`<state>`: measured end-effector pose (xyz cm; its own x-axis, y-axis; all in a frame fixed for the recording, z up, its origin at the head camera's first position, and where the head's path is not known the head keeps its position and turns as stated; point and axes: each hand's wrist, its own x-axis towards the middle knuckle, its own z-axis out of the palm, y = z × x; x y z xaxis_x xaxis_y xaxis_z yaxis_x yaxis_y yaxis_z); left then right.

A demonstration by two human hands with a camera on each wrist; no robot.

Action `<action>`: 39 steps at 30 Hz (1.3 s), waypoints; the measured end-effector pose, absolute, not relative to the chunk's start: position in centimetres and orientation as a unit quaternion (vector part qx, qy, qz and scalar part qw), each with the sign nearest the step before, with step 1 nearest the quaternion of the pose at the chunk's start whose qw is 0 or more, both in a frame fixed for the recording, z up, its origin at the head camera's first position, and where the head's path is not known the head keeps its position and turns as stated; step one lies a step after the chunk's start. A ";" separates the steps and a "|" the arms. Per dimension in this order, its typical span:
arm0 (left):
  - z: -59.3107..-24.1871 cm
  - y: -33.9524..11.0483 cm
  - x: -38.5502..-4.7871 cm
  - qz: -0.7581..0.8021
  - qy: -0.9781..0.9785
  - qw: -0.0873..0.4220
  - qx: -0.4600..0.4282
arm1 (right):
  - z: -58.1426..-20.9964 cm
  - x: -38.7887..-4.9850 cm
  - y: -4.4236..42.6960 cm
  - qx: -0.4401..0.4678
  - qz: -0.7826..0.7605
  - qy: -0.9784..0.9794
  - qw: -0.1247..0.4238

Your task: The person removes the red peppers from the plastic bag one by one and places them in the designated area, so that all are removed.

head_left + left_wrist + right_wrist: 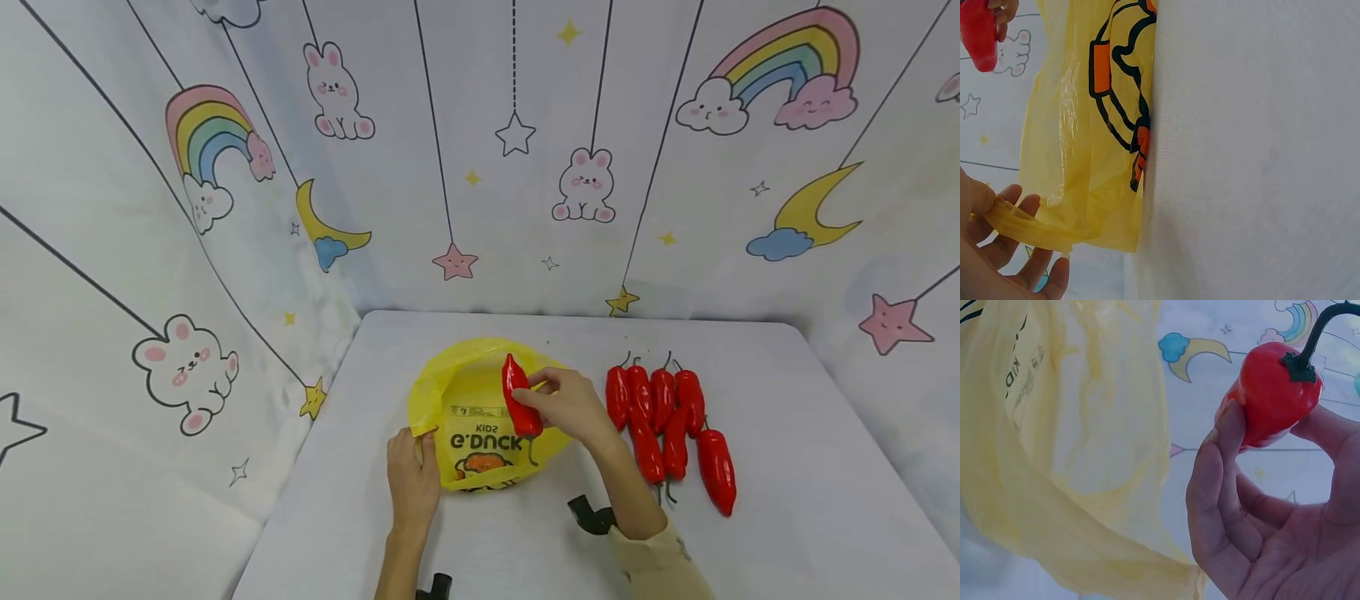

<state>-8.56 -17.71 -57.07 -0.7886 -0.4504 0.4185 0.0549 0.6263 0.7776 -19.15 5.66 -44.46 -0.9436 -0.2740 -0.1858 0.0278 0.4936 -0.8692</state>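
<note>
A yellow plastic bag (468, 383) with a printed duck logo stands open on the table. My left hand (412, 475) pinches its near left rim between thumb and fingers, as the left wrist view also shows at the bag's edge (1029, 228). Above the bag's mouth my right hand (566, 404) holds a red chili pepper (517, 398) with its green stem hanging toward me. In the right wrist view the pepper (1279, 387) sits between thumb and fingertips, apart from the bag (1085, 456). Whether anything lies inside the bag cannot be seen.
Several more red peppers (663, 400) lie grouped on the white table (787, 400) to the right of the bag, with one pepper (717, 471) at the near right of the group. Behind the table hangs a patterned cloth (480, 208).
</note>
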 end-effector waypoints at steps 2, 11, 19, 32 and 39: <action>-57.1 -17.7 -8.5 -0.416 -0.849 0.303 0.117 | -44.3 -19.1 6.0 -0.072 -0.501 0.849 0.151; -57.0 -17.7 -8.5 -0.415 -0.850 0.302 0.116 | -44.5 -18.8 7.9 -0.065 -0.508 0.846 0.147; -57.2 -17.9 -8.5 -0.412 -0.851 0.304 0.116 | -44.7 -18.7 9.0 -0.054 -0.507 0.847 0.151; -57.3 -17.8 -8.6 -0.408 -0.852 0.311 0.107 | -45.0 -18.4 11.0 -0.043 -0.501 0.853 0.137; -57.4 -17.7 -8.6 -0.407 -0.852 0.308 0.114 | -44.9 -18.3 12.2 -0.016 -0.506 0.849 0.151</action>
<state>-8.62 -17.70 -57.43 -0.7840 -0.4457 0.4320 0.0564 0.6420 0.7646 -18.30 12.22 -44.92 -0.9536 -0.1808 -0.2407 0.1258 0.4869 -0.8643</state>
